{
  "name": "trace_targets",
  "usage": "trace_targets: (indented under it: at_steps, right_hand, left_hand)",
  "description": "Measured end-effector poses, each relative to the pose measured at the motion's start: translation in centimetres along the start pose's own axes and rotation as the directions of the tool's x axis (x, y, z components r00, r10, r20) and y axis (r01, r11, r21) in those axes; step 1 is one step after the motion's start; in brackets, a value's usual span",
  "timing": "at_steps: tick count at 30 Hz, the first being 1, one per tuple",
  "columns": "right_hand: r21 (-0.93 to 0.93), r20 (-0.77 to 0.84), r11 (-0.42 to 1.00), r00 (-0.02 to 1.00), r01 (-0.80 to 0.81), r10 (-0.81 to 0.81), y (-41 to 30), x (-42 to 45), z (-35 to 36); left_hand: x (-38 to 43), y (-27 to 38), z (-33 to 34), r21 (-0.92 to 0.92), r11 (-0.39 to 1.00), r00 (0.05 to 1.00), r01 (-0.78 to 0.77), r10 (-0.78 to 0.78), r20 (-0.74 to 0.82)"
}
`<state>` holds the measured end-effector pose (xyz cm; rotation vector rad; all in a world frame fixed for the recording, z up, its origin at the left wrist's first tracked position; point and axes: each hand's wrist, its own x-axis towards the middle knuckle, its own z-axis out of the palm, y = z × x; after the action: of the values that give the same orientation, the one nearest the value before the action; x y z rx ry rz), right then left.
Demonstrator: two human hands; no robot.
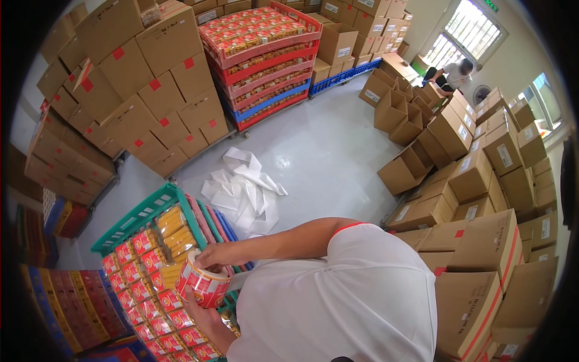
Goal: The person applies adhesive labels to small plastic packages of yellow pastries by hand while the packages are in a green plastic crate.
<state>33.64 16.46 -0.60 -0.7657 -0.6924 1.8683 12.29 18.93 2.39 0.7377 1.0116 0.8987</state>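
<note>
A thick roll of red and white printed labels (206,286) is held between both hands above a green plastic crate (135,221). My right hand (212,259) grips the roll's top, fingers at its core opening. From the near side my left hand (204,314) presses against the roll's outer face. A pale strip (239,281) trails from the roll towards my shirt. Rows of clear-wrapped packs with red labels (149,307) fill much of the crate. Yellow-brown packs without visible red labels (178,233) lie at its far end, one partly behind the roll.
A tangled white paper strip (246,190) lies on the grey floor beyond the crate. Stacked red and blue crates of packs (267,68) and cardboard cartons (158,90) stand ahead. Open cartons (402,113) and carton stacks line the right. Another person (454,74) sits near the window.
</note>
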Motion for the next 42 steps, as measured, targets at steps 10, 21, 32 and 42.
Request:
trace_targets:
  at_steps: [10, 21, 32, 42]
  right_hand:
    - [-0.366, -0.165, 0.886, 0.917, 0.285, -0.363, 1.4, 3.5, -0.5]
    - [-0.503, -0.002, 0.808, 0.934, 0.307, -0.356, 1.6, 9.7, 2.8]
    - [-0.571, -0.045, 0.788, 0.950, 0.229, -0.309, 5.9, 9.2, 4.9]
    - [-0.545, -0.279, 0.714, 0.708, 0.439, -0.648, -2.0, 6.8, -0.8]
  left_hand:
    - [-1.0, 0.4, -1.1, -0.099, 0.989, 0.988, -0.111, 0.100, -0.114]
    - [-5.9, 1.3, -13.5, -0.372, 0.824, 0.761, -0.428, 0.107, -0.640]
    - [-11.2, -4.7, -6.7, -0.442, 0.811, 0.827, -0.383, 0.088, -0.556]
    - [-7.9, -2.3, -6.4, -0.496, 0.841, 0.886, -0.216, -0.044, -0.461]
